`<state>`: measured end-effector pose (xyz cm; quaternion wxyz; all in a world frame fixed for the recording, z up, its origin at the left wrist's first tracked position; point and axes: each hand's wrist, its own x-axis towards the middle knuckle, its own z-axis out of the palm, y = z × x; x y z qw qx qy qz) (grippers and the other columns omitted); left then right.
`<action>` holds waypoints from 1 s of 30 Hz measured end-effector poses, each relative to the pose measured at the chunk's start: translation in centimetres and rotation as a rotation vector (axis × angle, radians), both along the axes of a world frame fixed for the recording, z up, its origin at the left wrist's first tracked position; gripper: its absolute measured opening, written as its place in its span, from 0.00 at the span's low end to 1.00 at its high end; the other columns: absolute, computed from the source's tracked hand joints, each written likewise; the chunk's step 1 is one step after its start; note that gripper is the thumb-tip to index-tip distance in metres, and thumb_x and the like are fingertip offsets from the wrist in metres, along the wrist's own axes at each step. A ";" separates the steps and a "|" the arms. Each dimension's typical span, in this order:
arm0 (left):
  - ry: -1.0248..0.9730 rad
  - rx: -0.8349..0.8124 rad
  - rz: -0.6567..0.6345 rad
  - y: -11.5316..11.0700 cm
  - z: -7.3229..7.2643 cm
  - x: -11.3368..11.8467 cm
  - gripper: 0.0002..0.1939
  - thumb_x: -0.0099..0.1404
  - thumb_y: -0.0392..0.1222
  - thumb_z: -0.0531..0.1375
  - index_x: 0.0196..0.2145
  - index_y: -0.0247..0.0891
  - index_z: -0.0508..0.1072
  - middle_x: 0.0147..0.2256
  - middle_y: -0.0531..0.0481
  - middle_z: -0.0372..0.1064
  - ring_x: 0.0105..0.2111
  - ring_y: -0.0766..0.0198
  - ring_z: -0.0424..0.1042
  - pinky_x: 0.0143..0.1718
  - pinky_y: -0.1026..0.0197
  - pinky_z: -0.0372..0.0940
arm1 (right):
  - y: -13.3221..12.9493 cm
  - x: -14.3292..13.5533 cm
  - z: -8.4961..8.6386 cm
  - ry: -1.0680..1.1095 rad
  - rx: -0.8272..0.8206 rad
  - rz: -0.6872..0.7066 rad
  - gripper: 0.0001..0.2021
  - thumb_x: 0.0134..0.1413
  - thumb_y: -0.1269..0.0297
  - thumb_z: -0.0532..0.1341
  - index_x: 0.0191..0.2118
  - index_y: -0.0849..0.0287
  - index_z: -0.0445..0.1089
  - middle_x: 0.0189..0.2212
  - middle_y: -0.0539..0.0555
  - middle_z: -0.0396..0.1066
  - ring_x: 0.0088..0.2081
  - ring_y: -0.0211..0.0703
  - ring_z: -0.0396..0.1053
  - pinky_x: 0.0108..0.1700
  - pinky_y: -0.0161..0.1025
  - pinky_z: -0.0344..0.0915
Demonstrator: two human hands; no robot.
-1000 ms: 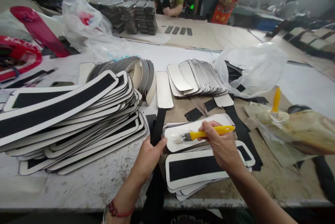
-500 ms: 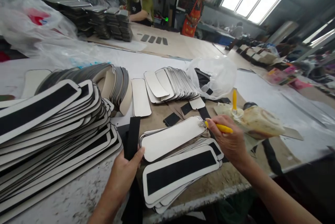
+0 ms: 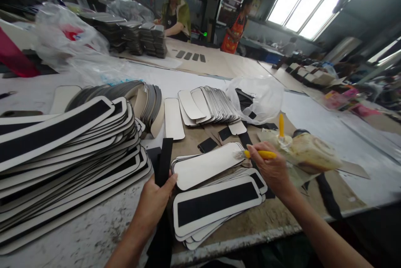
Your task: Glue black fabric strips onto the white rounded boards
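My left hand (image 3: 158, 196) is closed around a long black strip (image 3: 164, 161), with the thumb at the left end of a white panel (image 3: 205, 167). That panel lies uppermost on a small stack of similar ones. In my right hand (image 3: 270, 169) is a yellow-handled brush (image 3: 265, 154), its bristles on the panel's right end. Nearer to me lies a stack of white-edged panels with black centres (image 3: 219, 204). To the left rises a large pile of the same black-centred panels (image 3: 72, 163).
A second yellow-handled brush (image 3: 281, 125) stands in a stained, plastic-wrapped container (image 3: 313, 151) at right. Behind are rows of white pieces (image 3: 216, 103), curved grey pieces (image 3: 152, 103) and a clear plastic bag (image 3: 266, 100). Two people stand beyond the table.
The camera view has shifted a little, so the piles appear farther right. The brush tip has moved slightly inward from the panel's right end. My left hand keeps hold of the strip.
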<state>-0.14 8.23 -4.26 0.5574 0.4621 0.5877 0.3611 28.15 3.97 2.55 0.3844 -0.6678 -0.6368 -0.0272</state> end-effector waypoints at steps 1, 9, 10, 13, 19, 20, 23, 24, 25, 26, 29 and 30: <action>0.005 0.003 -0.003 0.0 0.0 0.0 0.20 0.51 0.54 0.62 0.34 0.35 0.67 0.20 0.57 0.61 0.21 0.66 0.59 0.23 0.65 0.55 | 0.0 0.4 0.2 -0.043 0.032 -0.018 0.11 0.58 0.61 0.56 0.26 0.58 0.66 0.26 0.51 0.64 0.28 0.39 0.64 0.34 0.38 0.61; 0.038 0.051 0.022 -0.1 0.7 -1.0 0.20 0.54 0.57 0.60 0.28 0.36 0.67 0.20 0.56 0.60 0.22 0.68 0.58 0.23 0.66 0.53 | -1.4 -0.6 4.1 -0.020 0.109 -0.037 0.11 0.59 0.59 0.54 0.28 0.57 0.66 0.27 0.52 0.66 0.33 0.42 0.65 0.39 0.41 0.61; 0.017 0.056 0.034 -0.4 1.4 -1.4 0.19 0.56 0.57 0.58 0.27 0.36 0.66 0.19 0.56 0.59 0.21 0.68 0.56 0.22 0.66 0.51 | -1.4 -1.1 4.4 0.029 0.071 -0.045 0.12 0.59 0.57 0.53 0.28 0.56 0.66 0.28 0.52 0.67 0.33 0.43 0.66 0.39 0.41 0.61; -0.229 0.003 -0.047 -1.7 4.4 -2.4 0.18 0.60 0.55 0.54 0.29 0.35 0.67 0.18 0.55 0.58 0.18 0.70 0.52 0.19 0.66 0.47 | -0.4 -3.2 5.1 0.210 -0.121 0.025 0.17 0.58 0.50 0.51 0.30 0.56 0.69 0.26 0.53 0.69 0.30 0.44 0.67 0.32 0.40 0.63; -0.470 -0.064 -0.276 -4.7 9.3 -1.8 0.17 0.63 0.53 0.52 0.32 0.34 0.67 0.19 0.52 0.62 0.16 0.73 0.52 0.19 0.67 0.44 | 1.6 -12.4 5.1 0.680 -0.506 0.479 0.14 0.43 0.52 0.63 0.29 0.58 0.67 0.18 0.47 0.63 0.19 0.36 0.61 0.21 0.34 0.59; -0.471 -0.067 -0.281 -5.1 9.5 -1.6 0.18 0.63 0.53 0.53 0.32 0.33 0.67 0.18 0.52 0.63 0.16 0.73 0.53 0.18 0.67 0.45 | 1.6 -13.7 4.9 0.780 -0.566 0.516 0.13 0.41 0.54 0.64 0.27 0.58 0.65 0.18 0.46 0.62 0.19 0.35 0.60 0.21 0.33 0.59; -0.446 -0.083 -0.296 -6.2 9.2 -0.9 0.21 0.62 0.55 0.53 0.27 0.32 0.68 0.18 0.50 0.63 0.15 0.73 0.54 0.18 0.67 0.47 | 1.1 -15.6 3.8 0.990 -0.666 0.508 0.15 0.41 0.55 0.65 0.23 0.58 0.59 0.14 0.44 0.59 0.17 0.33 0.58 0.21 0.32 0.57; -0.446 -0.085 -0.297 -6.5 8.9 -0.7 0.21 0.62 0.56 0.53 0.26 0.32 0.68 0.18 0.50 0.63 0.16 0.72 0.55 0.18 0.67 0.47 | 0.8 -15.6 3.5 1.009 -0.663 0.503 0.16 0.42 0.54 0.64 0.22 0.58 0.59 0.14 0.44 0.59 0.17 0.33 0.58 0.21 0.32 0.56; -0.452 -0.087 -0.296 -6.7 8.6 -0.6 0.21 0.61 0.56 0.54 0.27 0.32 0.68 0.19 0.49 0.64 0.16 0.72 0.56 0.18 0.67 0.48 | 0.5 -15.4 3.2 1.005 -0.648 0.502 0.16 0.44 0.53 0.63 0.22 0.58 0.60 0.14 0.45 0.59 0.18 0.33 0.58 0.21 0.32 0.56; -0.462 -0.088 -0.294 -6.8 8.3 -0.5 0.21 0.61 0.55 0.54 0.28 0.31 0.69 0.20 0.49 0.65 0.16 0.72 0.57 0.18 0.67 0.49 | 0.2 -15.0 3.0 0.989 -0.626 0.502 0.16 0.46 0.52 0.62 0.22 0.58 0.60 0.14 0.45 0.59 0.18 0.33 0.57 0.21 0.32 0.55; -0.485 -0.097 -0.304 -7.0 7.6 -0.1 0.19 0.61 0.53 0.55 0.36 0.31 0.68 0.21 0.50 0.67 0.16 0.71 0.59 0.18 0.67 0.51 | -0.4 -13.8 2.7 0.921 -0.581 0.414 0.19 0.48 0.48 0.60 0.21 0.58 0.60 0.12 0.44 0.56 0.16 0.32 0.53 0.18 0.31 0.51; -0.481 -0.102 -0.315 -7.1 7.5 0.1 0.19 0.62 0.53 0.55 0.36 0.31 0.68 0.21 0.49 0.67 0.16 0.71 0.59 0.18 0.67 0.51 | -0.5 -13.4 2.7 0.901 -0.566 0.356 0.20 0.47 0.47 0.60 0.20 0.57 0.59 0.12 0.43 0.55 0.15 0.32 0.52 0.17 0.31 0.50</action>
